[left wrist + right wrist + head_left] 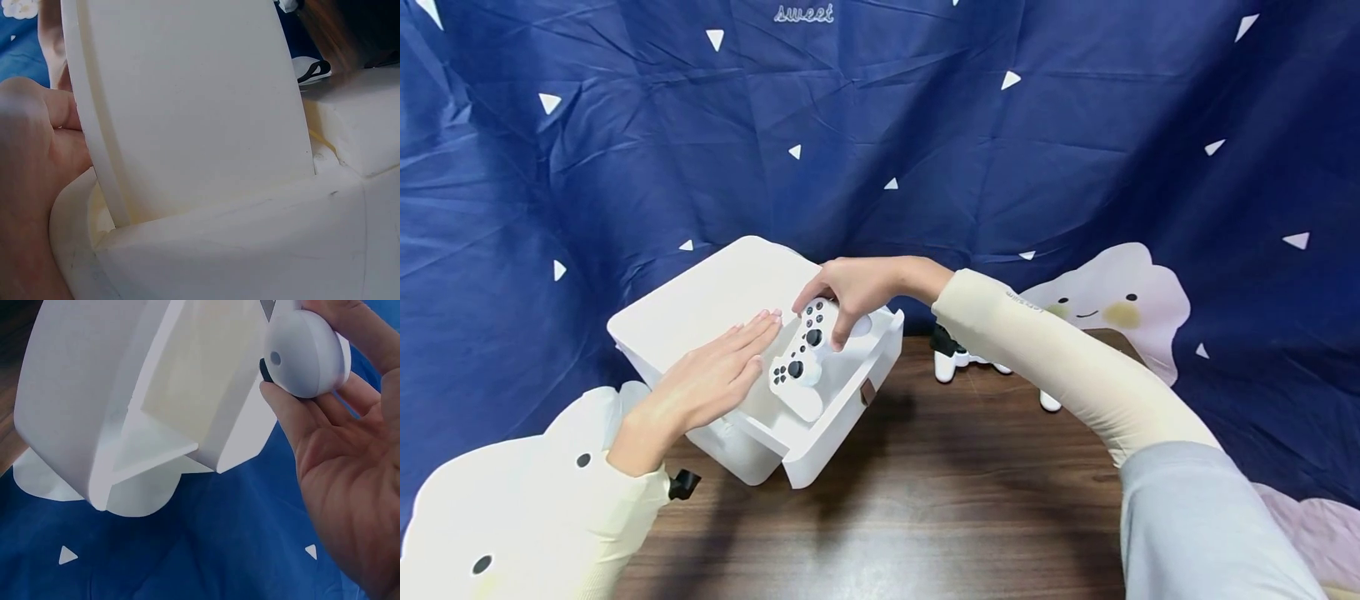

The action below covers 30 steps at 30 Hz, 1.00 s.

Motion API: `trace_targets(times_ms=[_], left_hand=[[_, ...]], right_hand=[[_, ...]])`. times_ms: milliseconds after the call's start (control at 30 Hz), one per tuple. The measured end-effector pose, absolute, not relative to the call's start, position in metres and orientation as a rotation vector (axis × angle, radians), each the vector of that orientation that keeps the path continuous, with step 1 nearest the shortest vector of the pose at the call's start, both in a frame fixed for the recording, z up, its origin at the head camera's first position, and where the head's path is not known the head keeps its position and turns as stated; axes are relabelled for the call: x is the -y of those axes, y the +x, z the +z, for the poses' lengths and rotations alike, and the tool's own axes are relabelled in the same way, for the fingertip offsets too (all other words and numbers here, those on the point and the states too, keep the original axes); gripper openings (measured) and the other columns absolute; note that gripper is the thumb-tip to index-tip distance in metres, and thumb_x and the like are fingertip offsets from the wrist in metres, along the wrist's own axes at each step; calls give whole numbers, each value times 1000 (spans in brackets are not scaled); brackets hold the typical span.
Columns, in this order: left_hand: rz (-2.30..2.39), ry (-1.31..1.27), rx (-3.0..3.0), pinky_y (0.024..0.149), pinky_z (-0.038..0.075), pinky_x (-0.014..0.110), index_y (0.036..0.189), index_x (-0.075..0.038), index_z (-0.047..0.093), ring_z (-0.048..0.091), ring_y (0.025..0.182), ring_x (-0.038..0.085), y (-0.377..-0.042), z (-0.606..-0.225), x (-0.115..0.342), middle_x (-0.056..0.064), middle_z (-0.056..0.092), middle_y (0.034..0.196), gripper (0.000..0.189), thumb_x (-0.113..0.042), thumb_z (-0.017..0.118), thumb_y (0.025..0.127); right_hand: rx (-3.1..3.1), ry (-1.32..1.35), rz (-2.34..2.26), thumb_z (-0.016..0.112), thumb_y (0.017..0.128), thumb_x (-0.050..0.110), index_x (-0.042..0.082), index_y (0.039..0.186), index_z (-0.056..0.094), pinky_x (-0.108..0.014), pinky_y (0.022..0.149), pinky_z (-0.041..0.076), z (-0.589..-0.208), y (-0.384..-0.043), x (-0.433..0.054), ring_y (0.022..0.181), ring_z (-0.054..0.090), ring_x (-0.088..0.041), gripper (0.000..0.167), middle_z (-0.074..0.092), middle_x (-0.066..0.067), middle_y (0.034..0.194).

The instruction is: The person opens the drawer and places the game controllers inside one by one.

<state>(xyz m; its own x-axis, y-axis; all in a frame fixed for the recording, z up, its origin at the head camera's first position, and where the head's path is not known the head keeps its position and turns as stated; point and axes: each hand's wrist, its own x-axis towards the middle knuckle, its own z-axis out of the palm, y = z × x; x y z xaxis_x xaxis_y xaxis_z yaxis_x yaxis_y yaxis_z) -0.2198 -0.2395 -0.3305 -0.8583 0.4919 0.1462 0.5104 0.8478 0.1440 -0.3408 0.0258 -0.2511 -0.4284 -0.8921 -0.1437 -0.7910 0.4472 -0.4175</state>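
A white game controller (797, 396) with black thumbsticks is tilted over the pulled-out drawer (842, 429) of a white box (715, 296). My right hand (863, 287) grips the controller's far end from above, thumb on one side and fingers on the other. In the right wrist view, the thumb and fingers hold a rounded controller handle (306, 353) beside the drawer. My left hand (711, 379) lies with straight fingers along the near side of the box and drawer. From the left wrist, that hand (28, 181) appears beside a white panel (194, 112).
Beyond the drawer, another white controller (946, 367) lies on the dark wooden table (940, 492). Part of a further white object (1050, 402) shows under my right sleeve. A blue cloth (925, 125) with white triangles hangs behind the box.
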Motion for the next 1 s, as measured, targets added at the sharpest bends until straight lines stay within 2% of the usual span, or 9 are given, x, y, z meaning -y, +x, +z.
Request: trace_targets(times_ms=[233, 500, 767, 1000], left_hand=[[-261, -805, 2905, 137, 25, 48, 168, -14, 33, 25, 165, 23, -220, -332, 238, 0, 27, 177, 56, -23, 37, 113], [-235, -809, 2901, 137, 25, 47, 168, -14, 34, 26, 165, 23, -221, -331, 238, 0, 27, 177, 57, -23, 36, 112], [-220, -809, 2906, 137, 25, 48, 168, -13, 33, 25, 165, 23, -220, -330, 238, 0, 27, 177, 57, -22, 36, 112], [-233, -812, 2901, 137, 25, 48, 168, -12, 34, 26, 165, 23, -220, -331, 239, 1, 28, 177, 57, -22, 38, 112]], right_hand=[[-2354, -1478, -292, 97, 75, 26, 12, 145, 67, -22, 96, 54, -257, -338, -15, 105, 64, -10, 77, 74, 2, 131], [-2377, -1425, -119, 94, 81, 28, 12, 150, 61, -27, 115, 49, -253, -336, -10, 128, 61, -14, 78, 64, -3, 150], [-2467, -1306, 135, 92, 85, 26, 18, 154, 58, -31, 108, 52, -255, -334, -4, 120, 59, -17, 77, 62, -2, 148], [-2480, -1207, 211, 93, 85, 22, 18, 154, 57, -33, 108, 52, -261, -333, 1, 126, 54, -18, 78, 58, -6, 148]])
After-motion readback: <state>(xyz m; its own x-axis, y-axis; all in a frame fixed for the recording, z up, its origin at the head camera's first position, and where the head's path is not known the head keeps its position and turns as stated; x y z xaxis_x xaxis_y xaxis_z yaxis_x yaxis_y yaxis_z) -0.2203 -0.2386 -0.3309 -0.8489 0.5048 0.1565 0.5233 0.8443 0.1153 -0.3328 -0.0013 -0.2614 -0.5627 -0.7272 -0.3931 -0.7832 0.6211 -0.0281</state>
